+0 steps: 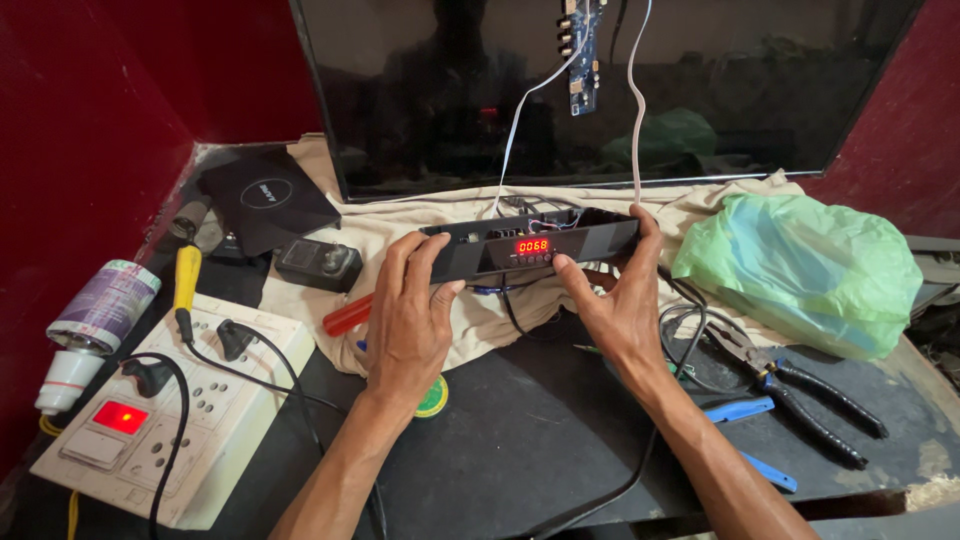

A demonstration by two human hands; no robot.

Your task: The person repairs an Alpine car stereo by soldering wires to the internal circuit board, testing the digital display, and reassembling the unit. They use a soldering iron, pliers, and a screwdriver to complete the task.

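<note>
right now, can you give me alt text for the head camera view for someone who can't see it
Two hands, left hand and right hand, hold a slim black box with a lit red display, above a cloth-covered bench in front of a dark screen. A power strip sits left; pliers and a green bag right.

both hands point(520, 310) gripping black set-top box point(530, 243), green bag point(800, 270) beside

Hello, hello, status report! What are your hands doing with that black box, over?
Left hand and right hand gripping black box, red display lit. White wires run up to screen. Pliers lie right.
</note>
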